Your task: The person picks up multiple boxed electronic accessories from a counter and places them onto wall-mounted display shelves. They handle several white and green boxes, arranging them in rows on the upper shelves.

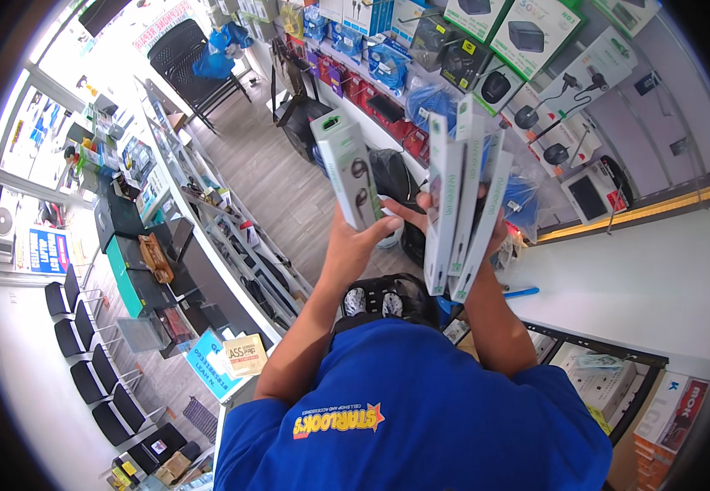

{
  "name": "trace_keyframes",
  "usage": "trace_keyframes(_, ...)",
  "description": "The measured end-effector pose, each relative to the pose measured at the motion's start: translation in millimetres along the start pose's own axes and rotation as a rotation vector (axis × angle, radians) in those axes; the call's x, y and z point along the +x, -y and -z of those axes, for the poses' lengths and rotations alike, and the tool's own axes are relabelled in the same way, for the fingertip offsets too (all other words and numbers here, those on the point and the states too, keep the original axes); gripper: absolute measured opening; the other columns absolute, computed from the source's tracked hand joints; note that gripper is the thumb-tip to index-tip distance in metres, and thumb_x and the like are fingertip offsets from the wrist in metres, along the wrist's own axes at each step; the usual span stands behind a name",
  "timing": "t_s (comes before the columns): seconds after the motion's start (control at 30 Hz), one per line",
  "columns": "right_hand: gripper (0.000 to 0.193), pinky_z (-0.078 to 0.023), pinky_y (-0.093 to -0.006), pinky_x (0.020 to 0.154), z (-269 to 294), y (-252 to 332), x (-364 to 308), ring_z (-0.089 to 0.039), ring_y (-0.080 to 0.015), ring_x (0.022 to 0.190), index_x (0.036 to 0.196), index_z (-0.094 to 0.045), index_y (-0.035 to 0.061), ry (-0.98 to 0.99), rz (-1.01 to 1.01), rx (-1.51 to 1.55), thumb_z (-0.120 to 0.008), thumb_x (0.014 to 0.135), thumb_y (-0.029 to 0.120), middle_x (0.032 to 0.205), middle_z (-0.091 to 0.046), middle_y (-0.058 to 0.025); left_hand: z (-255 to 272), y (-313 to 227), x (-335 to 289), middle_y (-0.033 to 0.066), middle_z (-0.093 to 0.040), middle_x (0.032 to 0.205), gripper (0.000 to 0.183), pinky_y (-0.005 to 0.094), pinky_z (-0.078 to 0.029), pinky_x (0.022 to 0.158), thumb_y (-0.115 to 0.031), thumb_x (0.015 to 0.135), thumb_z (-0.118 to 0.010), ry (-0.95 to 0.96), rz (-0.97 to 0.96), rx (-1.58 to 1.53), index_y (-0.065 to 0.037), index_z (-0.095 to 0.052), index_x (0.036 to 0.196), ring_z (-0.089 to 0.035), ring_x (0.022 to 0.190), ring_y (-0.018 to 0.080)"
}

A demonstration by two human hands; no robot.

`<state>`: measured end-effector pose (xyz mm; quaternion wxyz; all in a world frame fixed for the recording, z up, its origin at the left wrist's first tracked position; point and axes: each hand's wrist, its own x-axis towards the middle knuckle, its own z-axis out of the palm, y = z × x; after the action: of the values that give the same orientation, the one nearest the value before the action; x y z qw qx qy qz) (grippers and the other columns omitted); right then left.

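Observation:
My left hand (352, 248) is closed around a slim white box (340, 159) with black wired earphones pictured on its front. The box stands nearly upright, with a hang hole at its top. To its right, my right hand (492, 237) grips a fanned bundle of several slim white boxes (446, 217) with green lettering, their narrow sides facing me. Fingers of the right hand stretch leftward toward the earphone box; I cannot tell whether they touch it. The bundle hides most of the right palm.
Ahead, a wall display (404, 106) carries hanging packages, cables and boxed accessories. A glass counter (207, 237) runs along the left, with black chairs (85, 360) beyond it. A dark chair (191, 61) stands at the far end. Boxes (670, 409) are stacked at lower right.

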<state>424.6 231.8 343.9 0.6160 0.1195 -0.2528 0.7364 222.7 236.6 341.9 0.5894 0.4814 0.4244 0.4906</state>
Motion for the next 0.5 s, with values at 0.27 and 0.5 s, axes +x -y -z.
trace_keyframes(0.27,0.06,-0.058,-0.0367,0.087,-7,-1,-29,-0.068,-0.0247,0.099,0.122,-0.062,0.0041,-0.41,-0.063,-0.484,-0.079,0.081,0.044,0.125,-0.064,-0.0152,-15,14,11,0.0102,-0.067,0.1,0.037,0.0335,-0.054,0.085,-0.02,0.1,-0.072,-0.121,0.029,-0.035,0.001,-0.054,0.124,-0.068,0.087,0.0199)
trace_keyframes(0.5,0.066,-0.061,-0.0347,0.083,-22,13,-13,-0.075,-0.0196,0.095,0.13,-0.063,-0.002,-0.382,-0.104,-0.83,-0.087,0.076,0.026,0.111,-0.076,-0.0109,23,29,5,0.0125,-0.073,0.104,0.026,0.0343,-0.055,0.084,-0.016,0.104,-0.063,-0.019,0.125,0.205,0.004,-0.066,0.12,-0.072,0.097,0.0187)
